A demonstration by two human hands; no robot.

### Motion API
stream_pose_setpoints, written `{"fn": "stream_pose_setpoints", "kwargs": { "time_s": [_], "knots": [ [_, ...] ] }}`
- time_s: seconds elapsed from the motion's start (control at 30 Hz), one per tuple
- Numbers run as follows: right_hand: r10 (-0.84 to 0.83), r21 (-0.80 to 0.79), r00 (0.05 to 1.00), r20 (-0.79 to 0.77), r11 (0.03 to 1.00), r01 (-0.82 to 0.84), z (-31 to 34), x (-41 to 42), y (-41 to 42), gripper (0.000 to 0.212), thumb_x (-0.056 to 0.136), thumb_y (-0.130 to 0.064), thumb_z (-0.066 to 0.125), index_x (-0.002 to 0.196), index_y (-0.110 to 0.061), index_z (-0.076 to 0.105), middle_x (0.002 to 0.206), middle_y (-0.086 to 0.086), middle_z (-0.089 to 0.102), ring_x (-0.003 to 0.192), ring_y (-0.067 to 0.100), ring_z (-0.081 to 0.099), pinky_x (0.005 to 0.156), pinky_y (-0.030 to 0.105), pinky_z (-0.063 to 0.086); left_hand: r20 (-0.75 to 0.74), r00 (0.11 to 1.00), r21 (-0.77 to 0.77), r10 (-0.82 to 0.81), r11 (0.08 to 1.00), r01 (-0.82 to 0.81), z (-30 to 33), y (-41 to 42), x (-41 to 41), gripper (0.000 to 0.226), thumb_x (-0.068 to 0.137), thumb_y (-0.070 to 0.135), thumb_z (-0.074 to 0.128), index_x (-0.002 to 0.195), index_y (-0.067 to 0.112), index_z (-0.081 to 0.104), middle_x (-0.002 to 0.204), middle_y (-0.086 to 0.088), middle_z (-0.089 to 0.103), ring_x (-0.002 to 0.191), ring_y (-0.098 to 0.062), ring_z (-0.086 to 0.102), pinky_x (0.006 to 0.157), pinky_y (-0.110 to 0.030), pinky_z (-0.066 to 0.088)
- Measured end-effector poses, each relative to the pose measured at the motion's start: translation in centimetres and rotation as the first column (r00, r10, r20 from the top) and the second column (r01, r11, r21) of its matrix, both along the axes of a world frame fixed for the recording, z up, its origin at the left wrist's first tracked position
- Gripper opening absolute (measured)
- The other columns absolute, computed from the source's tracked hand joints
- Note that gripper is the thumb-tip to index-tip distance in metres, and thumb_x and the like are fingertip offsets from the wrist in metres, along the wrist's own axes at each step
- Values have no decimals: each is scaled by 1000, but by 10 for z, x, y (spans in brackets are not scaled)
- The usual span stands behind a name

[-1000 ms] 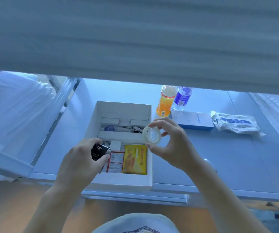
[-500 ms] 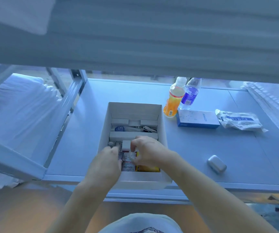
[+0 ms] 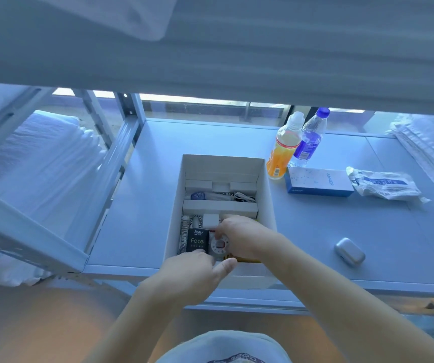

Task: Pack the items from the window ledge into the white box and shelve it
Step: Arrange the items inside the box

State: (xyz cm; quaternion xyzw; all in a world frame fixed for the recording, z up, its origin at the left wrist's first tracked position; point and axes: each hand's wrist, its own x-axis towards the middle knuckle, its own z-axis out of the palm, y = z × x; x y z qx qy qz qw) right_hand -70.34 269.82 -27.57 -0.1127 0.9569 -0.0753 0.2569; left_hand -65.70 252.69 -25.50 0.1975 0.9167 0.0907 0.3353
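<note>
Matt white cardboard box, glossy clear-plastic bottles at its one o'clock, a crinkled plastic packet — and a smooth, satin metallic case.

1. Both hands reach into the white box at the ledge's centre.
2. The right hand pinches a round disc.
3. The left hand touches a black packet.
4. Two bottles stand at one o'clock from the box.
</note>
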Motion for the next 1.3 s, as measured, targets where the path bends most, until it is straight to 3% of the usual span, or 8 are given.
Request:
{"fn": "stream_pose_setpoints", "kwargs": {
  "time_s": [0.1,0.33,0.47,0.7,0.83,1.03,1.13,1.3],
  "knots": [
    [3,-26,1000,15,1000,-3,-5,2,1,45,94,-14,68,138,-25,64,127,2,59,117,26,59,80,29,41,67,997,-9,48,999,-47,-5,5,-9,78,91,84,15,81,20,59,80,2,63,76,-16,59,65,-34,44],
    [23,-52,999,38,998,-21,-8,6,6,55,91,-16,68,144,-20,58,141,0,52,122,27,57,96,37,52,218,976,41,4,999,-13,-7,9,-28,66,100,71,30,140,27,58,136,-1,63,125,-22,57,101,-34,45],
    [23,-89,998,53,996,-19,-7,6,10,56,93,-18,68,147,-19,55,148,-1,54,129,26,55,105,40,51,66,994,83,83,993,-88,-17,6,-22,51,98,65,36,114,26,66,108,2,67,99,-18,62,79,-33,50],
    [-115,-40,993,23,992,116,-10,4,11,24,88,-2,62,99,-17,78,99,3,71,89,26,67,81,40,62,48,991,22,127,992,-128,-16,9,-22,55,95,64,37,126,26,62,126,1,51,108,-20,56,96,-38,50],
    [-47,-56,994,101,997,53,-9,4,10,37,88,0,55,107,-20,79,107,3,74,96,27,67,85,40,61,13,984,-12,179,984,-179,-20,10,-22,55,96,60,38,130,23,60,132,-2,51,113,-22,56,95,-36,48],
    [-31,-21,993,114,999,33,-12,3,6,30,85,1,52,103,-6,76,107,17,70,97,38,67,79,45,60,15,983,-18,181,983,-181,-16,13,-19,32,98,48,38,92,23,57,128,-7,52,106,-24,56,87,-37,48],
    [-84,-42,996,13,996,85,-9,1,6,34,87,0,54,112,-13,74,112,7,66,98,31,66,84,44,60,44,989,-46,142,989,-140,-16,12,-19,43,100,49,34,106,18,64,157,-2,38,129,-26,51,98,-38,45],
    [-153,-171,977,-146,977,128,-1,2,10,34,90,-3,55,113,-20,74,113,-3,64,98,22,60,79,30,49,21,988,-27,155,988,-155,-15,13,-20,42,99,51,35,112,21,62,150,2,46,128,-22,50,101,-39,46]
  ]
}}
